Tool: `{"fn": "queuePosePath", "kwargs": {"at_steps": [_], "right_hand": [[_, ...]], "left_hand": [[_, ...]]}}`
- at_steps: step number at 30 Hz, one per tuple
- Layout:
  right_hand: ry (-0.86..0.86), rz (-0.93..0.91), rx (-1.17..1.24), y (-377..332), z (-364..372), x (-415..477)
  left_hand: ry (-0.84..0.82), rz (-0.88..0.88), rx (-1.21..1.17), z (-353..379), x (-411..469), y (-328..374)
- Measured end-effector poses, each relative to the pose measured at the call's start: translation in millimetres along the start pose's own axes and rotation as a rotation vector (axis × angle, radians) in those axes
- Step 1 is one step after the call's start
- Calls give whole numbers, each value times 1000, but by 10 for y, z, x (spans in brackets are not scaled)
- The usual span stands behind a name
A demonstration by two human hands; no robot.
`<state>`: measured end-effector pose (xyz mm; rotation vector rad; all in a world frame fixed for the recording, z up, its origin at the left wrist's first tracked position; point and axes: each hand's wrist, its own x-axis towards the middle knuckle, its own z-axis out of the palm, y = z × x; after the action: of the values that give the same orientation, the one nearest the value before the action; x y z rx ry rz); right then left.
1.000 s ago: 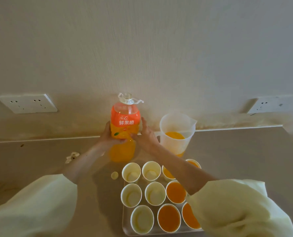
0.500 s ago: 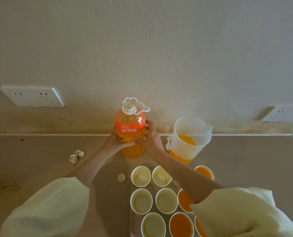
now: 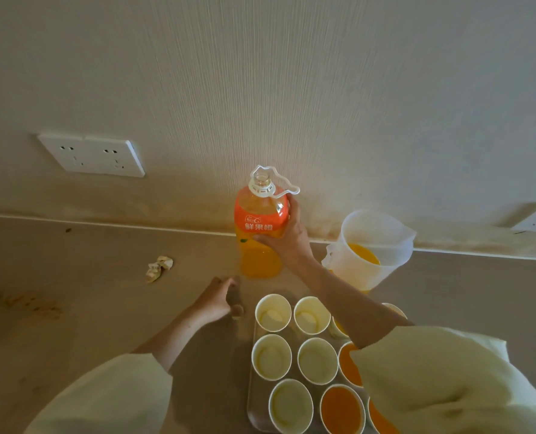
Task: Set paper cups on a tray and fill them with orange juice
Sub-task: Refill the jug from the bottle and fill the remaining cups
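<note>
Beige counter [image 3: 72, 324] under a textured wall [image 3: 354, 89]: open bottle [image 3: 254, 214] steadied behind the tray [image 3: 255, 393].
Head view: right hand [image 3: 287, 236] wraps the bottle; left hand [image 3: 216, 297] hovers by the cap [image 3: 237, 310], grip unclear. Uncapped and held one-handed, the heavy bottle could tip and spill juice. One bottle, one cap, one jug [image 3: 376, 245], five empty cups [image 3: 273, 313], three plainly filled cups [image 3: 342, 408]; the arm hides more.

sleeves [image 3: 442, 380] — pale cream-yellow, loose | forearms bare | hands ungloved

White characters 鲜果橙 across the orange label [image 3: 257, 219] of the juice bottle [image 3: 260, 261], small logo above them illegible.
</note>
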<state>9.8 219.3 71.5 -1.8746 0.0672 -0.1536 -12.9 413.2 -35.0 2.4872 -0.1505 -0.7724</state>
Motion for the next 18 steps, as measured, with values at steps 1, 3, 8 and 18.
{"fn": "queuePosePath", "kwargs": {"at_steps": [1,3,8,18], "right_hand": [[3,6,18,2,0,0],[14,9,45,7,8,2],[17,19,54,42,20,11],[10,16,45,109,50,47]], "left_hand": [[3,13,31,61,-9,-8],[47,42,118,151,-20,15],[149,102,203,217,-40,68],[371,-93,-514,-256,-112,379]]}}
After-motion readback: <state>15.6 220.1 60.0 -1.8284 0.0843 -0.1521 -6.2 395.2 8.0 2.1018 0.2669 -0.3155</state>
